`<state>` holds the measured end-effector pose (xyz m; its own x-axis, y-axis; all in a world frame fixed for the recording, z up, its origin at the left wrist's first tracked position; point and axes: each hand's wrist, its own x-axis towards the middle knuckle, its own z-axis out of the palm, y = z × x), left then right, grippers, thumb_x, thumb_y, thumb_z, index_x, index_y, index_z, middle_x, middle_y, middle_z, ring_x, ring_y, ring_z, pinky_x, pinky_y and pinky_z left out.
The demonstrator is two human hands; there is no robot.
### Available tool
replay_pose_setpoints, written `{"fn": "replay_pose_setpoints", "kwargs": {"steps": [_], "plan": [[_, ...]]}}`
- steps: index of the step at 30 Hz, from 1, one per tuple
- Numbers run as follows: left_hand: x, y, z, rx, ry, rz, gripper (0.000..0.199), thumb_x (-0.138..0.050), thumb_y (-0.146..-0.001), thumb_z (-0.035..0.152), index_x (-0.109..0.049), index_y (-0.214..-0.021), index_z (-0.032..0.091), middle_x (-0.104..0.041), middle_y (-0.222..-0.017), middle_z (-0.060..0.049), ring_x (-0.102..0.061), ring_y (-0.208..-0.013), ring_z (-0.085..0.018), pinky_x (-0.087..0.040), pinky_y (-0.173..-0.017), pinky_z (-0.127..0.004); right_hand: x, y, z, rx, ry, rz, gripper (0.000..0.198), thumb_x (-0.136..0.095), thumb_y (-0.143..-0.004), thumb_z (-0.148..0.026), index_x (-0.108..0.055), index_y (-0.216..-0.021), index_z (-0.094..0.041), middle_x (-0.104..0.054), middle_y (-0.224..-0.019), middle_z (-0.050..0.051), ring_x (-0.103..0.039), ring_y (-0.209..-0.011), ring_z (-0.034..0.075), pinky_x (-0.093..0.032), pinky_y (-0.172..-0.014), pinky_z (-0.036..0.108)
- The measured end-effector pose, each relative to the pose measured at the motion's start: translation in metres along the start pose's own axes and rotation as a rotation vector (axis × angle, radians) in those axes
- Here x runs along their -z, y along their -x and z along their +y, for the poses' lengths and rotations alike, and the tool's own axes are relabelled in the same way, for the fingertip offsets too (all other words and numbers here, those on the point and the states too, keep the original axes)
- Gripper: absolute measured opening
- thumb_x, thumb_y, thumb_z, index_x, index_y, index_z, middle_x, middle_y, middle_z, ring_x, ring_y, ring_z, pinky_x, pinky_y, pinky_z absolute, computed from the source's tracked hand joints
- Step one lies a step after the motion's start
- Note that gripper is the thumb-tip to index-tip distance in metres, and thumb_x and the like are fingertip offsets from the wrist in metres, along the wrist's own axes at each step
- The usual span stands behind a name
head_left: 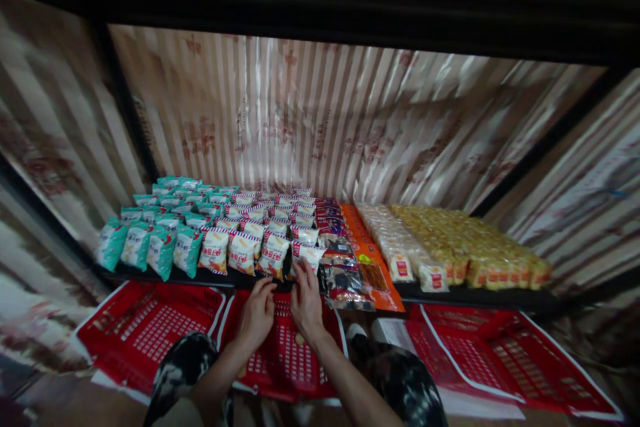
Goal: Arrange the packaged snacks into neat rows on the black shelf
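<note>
A low black shelf (450,293) carries rows of small snack packets. My left hand (257,317) reaches to the shelf's front edge, fingertips under a white and red packet (273,257). My right hand (306,303) is beside it, fingers touching the bottom of another white and red packet (306,255) in the front row. Whether either hand grips a packet is unclear. Teal packets (160,247) stand to the left. Dark clear packets (345,283) lie just right of my right hand.
An orange packet strip (370,257), pale packets (400,247) and yellow packets (475,247) fill the shelf's right side. Red plastic baskets (145,323) (285,360) (500,353) sit on the floor below. My knees in patterned trousers (405,380) flank the middle basket. Striped cloth hangs behind.
</note>
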<state>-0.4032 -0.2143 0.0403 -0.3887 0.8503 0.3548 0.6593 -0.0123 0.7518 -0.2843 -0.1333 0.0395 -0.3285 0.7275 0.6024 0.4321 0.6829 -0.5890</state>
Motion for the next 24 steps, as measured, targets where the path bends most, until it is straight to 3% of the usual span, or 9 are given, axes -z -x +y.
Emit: {"fn": "replay_pose_setpoints", "kwargs": {"steps": [11,19,24], "plan": [[-0.016,-0.043,0.008,-0.160,-0.063,-0.021,0.046,-0.034,-0.078,0.004,-0.059,-0.116,0.015,-0.055,-0.130,-0.011,-0.050,-0.122,-0.020,-0.041,-0.104,-0.040,0.006,-0.005,0.009,-0.006,0.007,-0.028,0.057,-0.039,-0.078,-0.006,-0.047,-0.132,-0.022,-0.037,-0.145,0.010,-0.038,-0.132,0.022,-0.039,-0.106,0.044],[-0.021,-0.029,-0.002,-0.338,-0.098,-0.144,0.057,-0.033,-0.079,0.004,-0.047,-0.133,0.017,-0.045,-0.141,-0.010,-0.040,-0.131,-0.017,-0.037,-0.108,-0.037,0.003,0.002,0.016,-0.002,0.029,-0.061,0.062,-0.039,-0.076,-0.003,-0.044,-0.134,-0.025,-0.034,-0.147,0.008,-0.034,-0.135,0.022,-0.035,-0.108,0.048],[-0.017,-0.027,-0.009,-0.335,-0.204,-0.032,0.052,-0.035,-0.081,0.007,-0.051,-0.130,0.017,-0.048,-0.139,-0.009,-0.041,-0.129,-0.021,-0.038,-0.107,-0.040,0.002,0.002,0.017,-0.013,0.050,-0.056,0.060,-0.039,-0.078,-0.006,-0.041,-0.136,-0.023,-0.033,-0.147,0.009,-0.033,-0.135,0.022,-0.036,-0.108,0.045]]}}
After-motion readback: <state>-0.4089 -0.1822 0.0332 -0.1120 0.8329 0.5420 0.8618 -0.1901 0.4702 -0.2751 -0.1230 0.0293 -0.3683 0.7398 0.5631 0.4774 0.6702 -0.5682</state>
